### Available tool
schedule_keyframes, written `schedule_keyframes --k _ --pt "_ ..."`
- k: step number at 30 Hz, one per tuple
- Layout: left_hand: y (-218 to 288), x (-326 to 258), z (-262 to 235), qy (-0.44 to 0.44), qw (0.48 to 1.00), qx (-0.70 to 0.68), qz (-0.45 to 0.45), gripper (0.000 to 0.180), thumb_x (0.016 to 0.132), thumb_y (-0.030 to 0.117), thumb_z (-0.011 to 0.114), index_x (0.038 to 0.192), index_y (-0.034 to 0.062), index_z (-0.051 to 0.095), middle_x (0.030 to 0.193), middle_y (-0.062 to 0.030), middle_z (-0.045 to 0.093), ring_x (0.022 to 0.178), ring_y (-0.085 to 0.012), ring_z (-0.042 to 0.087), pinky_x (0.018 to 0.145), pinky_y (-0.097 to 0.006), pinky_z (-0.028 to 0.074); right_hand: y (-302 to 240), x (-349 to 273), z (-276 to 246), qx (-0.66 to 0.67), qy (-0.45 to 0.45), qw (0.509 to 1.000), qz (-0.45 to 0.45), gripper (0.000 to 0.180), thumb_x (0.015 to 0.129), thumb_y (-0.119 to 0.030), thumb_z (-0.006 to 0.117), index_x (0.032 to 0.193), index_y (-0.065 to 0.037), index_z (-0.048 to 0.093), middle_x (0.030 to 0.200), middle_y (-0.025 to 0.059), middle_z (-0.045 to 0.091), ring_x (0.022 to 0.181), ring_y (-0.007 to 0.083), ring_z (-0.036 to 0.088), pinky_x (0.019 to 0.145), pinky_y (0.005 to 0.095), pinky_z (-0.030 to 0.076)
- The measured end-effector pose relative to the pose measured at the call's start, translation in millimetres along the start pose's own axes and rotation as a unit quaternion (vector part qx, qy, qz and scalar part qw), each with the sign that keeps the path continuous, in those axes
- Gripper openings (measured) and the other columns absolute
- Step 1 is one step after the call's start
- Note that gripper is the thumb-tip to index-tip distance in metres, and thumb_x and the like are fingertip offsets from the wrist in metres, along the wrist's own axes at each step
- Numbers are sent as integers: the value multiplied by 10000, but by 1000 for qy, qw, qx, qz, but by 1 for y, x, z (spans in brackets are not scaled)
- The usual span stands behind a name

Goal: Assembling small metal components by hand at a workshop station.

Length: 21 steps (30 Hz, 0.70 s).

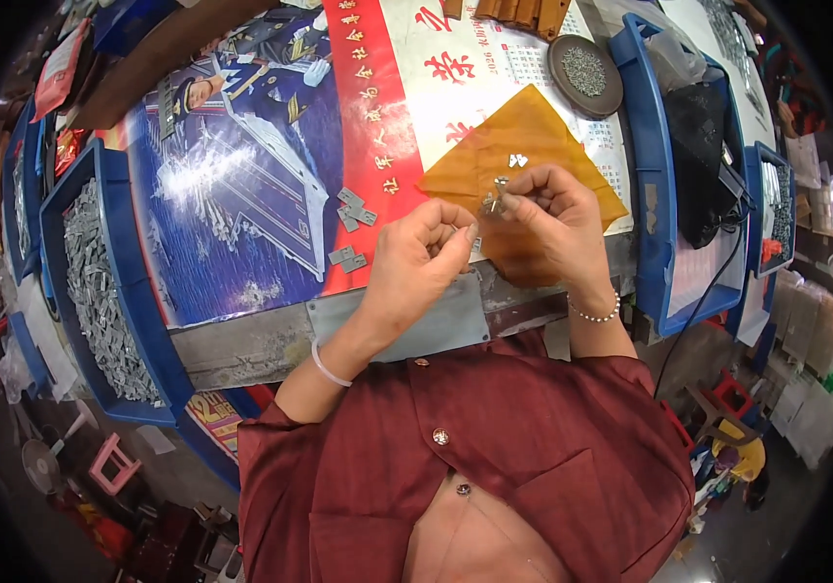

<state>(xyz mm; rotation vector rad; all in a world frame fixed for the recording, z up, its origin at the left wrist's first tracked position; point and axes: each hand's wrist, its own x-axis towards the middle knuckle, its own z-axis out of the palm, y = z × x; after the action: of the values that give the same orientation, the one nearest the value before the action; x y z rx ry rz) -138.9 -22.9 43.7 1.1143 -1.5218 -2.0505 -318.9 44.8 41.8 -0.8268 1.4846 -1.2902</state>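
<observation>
i have both hands up over the bench edge, close together, because the piece i work on is tiny and needs both sets of fingertips. my right hand (547, 219) is pinched shut on a small metal part (494, 201), which sticks out between thumb and forefinger at the top of the grip, so its free end faces my other hand. my left hand (426, 257) is curled tight, fingertips pressed against the thumb just beside that part; whether it holds a second piece inside the curl i cannot tell, the fingers hide it.

just beyond my right knuckles lies an orange sheet (523, 146), spread flat under the work so small bits show up against it; a couple of loose silver pieces (517, 159) rest on it, near my right fingertips. beyond my left hand, a few grey flat hinges (351, 223) lie scattered on the printed poster (241, 175) covering the bench. far out past my left wrist a blue bin (96, 282) sits heaped with grey metal parts, and beyond the orange sheet is a round dish (584, 73) of tiny ones, both within a reach.
</observation>
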Motion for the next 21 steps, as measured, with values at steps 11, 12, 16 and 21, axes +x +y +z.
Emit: schedule_keyframes --k 11,12,16,21 --pt "-2 -1 -5 19 999 -6 32 118 900 79 598 963 -20 605 587 9 570 522 -30 500 482 -207 380 -6 -5 19 88 -55 993 53 136 902 2 593 1022 28 534 904 52 603 791 104 626 688 228 538" --pt "-4 -2 -7 21 999 12 43 102 897 75 599 941 -18 599 583 8 569 517 -26 492 475 -209 372 -7 -7 21 92 -55 992 64 127 897 5 593 1013 26 545 892 48 610 792 101 624 686 228 535" --pt "0 -6 -12 29 992 97 72 81 891 63 601 883 -15 581 581 -1 575 507 -20 475 460 -218 359 -14 -10 24 -107 -112 988 5 189 862 37 612 1045 43 565 916 59 632 800 119 638 711 238 521" --pt "0 -12 -12 38 992 87 89 80 894 63 598 895 -17 589 582 -6 577 508 -22 484 465 -219 371 -19 -12 29 -201 -116 969 -86 210 841 39 619 1049 46 591 889 67 642 782 133 643 695 232 514"
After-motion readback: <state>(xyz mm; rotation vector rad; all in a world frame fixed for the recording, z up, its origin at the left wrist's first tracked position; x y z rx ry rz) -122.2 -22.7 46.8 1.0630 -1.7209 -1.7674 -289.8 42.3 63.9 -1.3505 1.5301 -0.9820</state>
